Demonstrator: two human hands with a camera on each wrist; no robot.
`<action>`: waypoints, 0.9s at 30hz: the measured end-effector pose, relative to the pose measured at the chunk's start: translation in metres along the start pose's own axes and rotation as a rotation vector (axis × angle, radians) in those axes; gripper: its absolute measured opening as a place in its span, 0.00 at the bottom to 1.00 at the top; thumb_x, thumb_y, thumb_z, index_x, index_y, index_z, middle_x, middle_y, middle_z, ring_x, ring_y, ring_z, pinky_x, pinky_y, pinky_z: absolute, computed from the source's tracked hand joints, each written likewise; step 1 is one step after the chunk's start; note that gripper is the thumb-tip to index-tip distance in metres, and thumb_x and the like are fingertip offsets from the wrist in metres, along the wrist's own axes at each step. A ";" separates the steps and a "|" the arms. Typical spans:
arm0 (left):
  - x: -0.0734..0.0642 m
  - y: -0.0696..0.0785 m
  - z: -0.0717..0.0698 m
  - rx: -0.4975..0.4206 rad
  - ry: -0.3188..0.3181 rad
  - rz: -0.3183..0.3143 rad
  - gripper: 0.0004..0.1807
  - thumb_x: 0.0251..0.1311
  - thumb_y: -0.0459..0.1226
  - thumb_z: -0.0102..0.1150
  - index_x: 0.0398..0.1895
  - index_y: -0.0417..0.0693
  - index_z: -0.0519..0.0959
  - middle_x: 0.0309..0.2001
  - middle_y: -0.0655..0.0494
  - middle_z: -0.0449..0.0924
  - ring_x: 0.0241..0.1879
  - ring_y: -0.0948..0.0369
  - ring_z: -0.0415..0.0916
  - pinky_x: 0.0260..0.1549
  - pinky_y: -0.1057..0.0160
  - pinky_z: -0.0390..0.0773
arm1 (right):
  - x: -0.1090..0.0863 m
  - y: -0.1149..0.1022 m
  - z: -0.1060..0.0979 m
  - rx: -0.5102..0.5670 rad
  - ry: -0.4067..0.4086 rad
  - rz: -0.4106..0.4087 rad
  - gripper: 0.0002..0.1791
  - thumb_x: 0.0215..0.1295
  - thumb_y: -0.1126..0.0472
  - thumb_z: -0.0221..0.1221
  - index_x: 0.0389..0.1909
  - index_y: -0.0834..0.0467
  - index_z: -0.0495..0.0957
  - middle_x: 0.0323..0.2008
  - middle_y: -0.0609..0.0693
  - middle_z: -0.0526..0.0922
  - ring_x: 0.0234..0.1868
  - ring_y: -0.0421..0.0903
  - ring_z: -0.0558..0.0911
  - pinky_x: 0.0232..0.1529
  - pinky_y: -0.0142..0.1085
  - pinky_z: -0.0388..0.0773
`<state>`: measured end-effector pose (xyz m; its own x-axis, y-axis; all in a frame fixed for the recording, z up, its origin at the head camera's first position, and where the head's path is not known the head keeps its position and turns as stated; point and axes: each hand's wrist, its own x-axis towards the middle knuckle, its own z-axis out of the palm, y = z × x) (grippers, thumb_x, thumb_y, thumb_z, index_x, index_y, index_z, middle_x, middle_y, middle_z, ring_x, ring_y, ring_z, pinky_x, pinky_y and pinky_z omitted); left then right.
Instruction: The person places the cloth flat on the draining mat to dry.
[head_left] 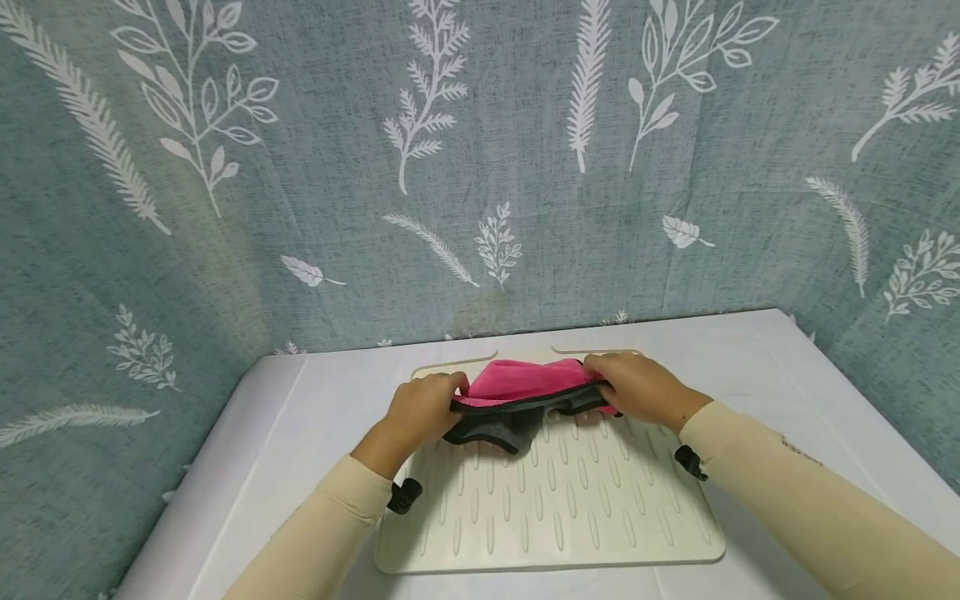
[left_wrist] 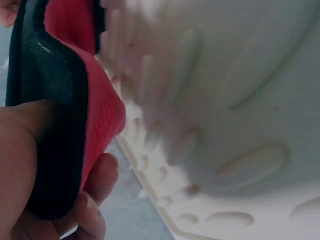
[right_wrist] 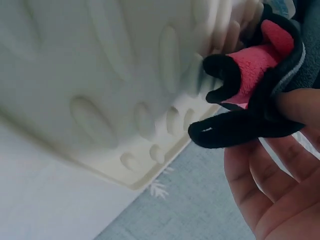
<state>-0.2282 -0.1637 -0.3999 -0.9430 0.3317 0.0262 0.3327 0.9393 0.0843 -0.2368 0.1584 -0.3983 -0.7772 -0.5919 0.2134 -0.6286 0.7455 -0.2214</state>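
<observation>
A plush cloth [head_left: 528, 379], pink on one side and dark grey on the other with black edging, is held up over a cream plastic board [head_left: 540, 525]. My left hand [head_left: 426, 408] pinches its left end, the thumb lying on the dark side in the left wrist view and fingertips [left_wrist: 102, 175] behind the pink side. At the other end, my right hand [head_left: 637, 387] grips the edge between thumb and fingers. The right wrist view shows the black-edged corner [right_wrist: 215, 132] jutting out past those fingers. Between the hands the cloth sags, and its grey part hangs in folds.
Raised oblong bumps cover the board, which lies on a white-covered table [head_left: 300, 450]. A blue-grey leaf-print curtain [head_left: 517, 167] stands behind and along both sides. Small black devices [head_left: 405, 496] are strapped at both wrists, over cream sleeves [head_left: 810, 492].
</observation>
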 end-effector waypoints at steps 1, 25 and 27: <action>0.000 -0.001 0.001 -0.007 -0.003 0.000 0.12 0.56 0.38 0.70 0.43 0.56 0.81 0.38 0.57 0.86 0.35 0.60 0.80 0.32 0.50 0.80 | -0.001 0.001 0.001 -0.006 0.007 -0.007 0.12 0.61 0.71 0.65 0.36 0.52 0.76 0.33 0.43 0.84 0.34 0.41 0.80 0.42 0.44 0.79; 0.003 -0.038 -0.045 -0.075 0.267 -0.034 0.07 0.63 0.38 0.65 0.43 0.52 0.83 0.39 0.53 0.86 0.30 0.57 0.80 0.24 0.56 0.76 | 0.016 0.013 -0.054 -0.006 0.120 0.141 0.09 0.69 0.69 0.57 0.44 0.62 0.83 0.40 0.57 0.87 0.34 0.49 0.84 0.38 0.46 0.80; 0.005 -0.038 -0.051 -0.079 0.306 -0.041 0.07 0.62 0.39 0.66 0.42 0.52 0.83 0.39 0.53 0.86 0.31 0.56 0.80 0.25 0.56 0.76 | 0.018 0.013 -0.060 -0.004 0.128 0.176 0.09 0.69 0.68 0.57 0.46 0.63 0.83 0.41 0.58 0.87 0.35 0.50 0.84 0.38 0.47 0.80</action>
<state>-0.2460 -0.2027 -0.3518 -0.9170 0.2405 0.3182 0.3043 0.9375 0.1685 -0.2574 0.1757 -0.3399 -0.8648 -0.4091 0.2913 -0.4833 0.8354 -0.2618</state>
